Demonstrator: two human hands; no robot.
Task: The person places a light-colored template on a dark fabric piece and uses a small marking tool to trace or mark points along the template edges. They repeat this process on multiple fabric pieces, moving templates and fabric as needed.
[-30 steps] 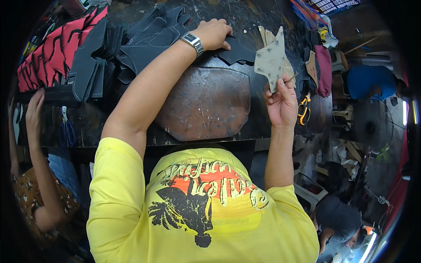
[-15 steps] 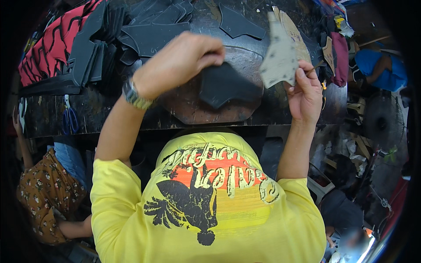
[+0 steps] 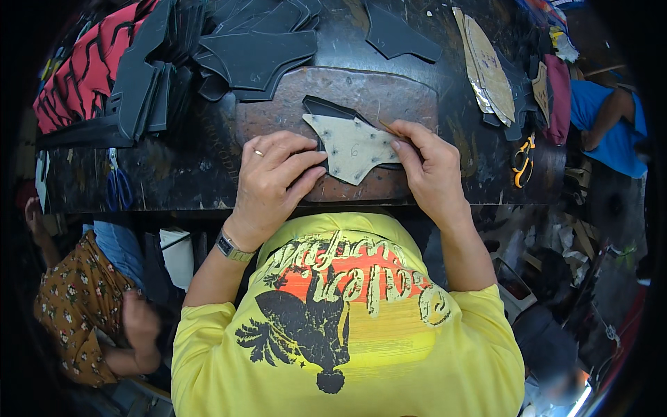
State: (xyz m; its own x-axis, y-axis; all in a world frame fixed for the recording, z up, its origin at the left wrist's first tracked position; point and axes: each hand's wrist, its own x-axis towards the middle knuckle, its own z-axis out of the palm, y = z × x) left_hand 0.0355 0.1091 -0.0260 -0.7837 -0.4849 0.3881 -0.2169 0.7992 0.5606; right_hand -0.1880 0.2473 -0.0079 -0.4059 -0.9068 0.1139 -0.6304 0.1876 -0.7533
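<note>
A pale grey pattern template (image 3: 354, 149) with dark dots lies over a black cut panel (image 3: 332, 108), whose edges stick out at the top and right. Both rest on a worn brown board (image 3: 278, 111). My left hand (image 3: 278, 167), fingers curled, grips the left edges of the two pieces. At the other end my right hand (image 3: 432, 163) pinches the template's right tip between thumb and bent fingers. A thin brown sliver (image 3: 389, 128) shows beside its index finger; its kind I cannot make out.
Black panels (image 3: 257, 52) are piled at the back left, beside red pieces (image 3: 83, 90). One black panel (image 3: 399, 35) lies behind the board. Card templates (image 3: 490, 66) and yellow-handled snips (image 3: 523, 161) are at the right, blue-handled scissors (image 3: 119, 184) at the left. People sit nearby.
The template has come down from the raised right hand onto the black panel. My left hand has moved down from above the board to the pieces' left edge. The panel has turned.
</note>
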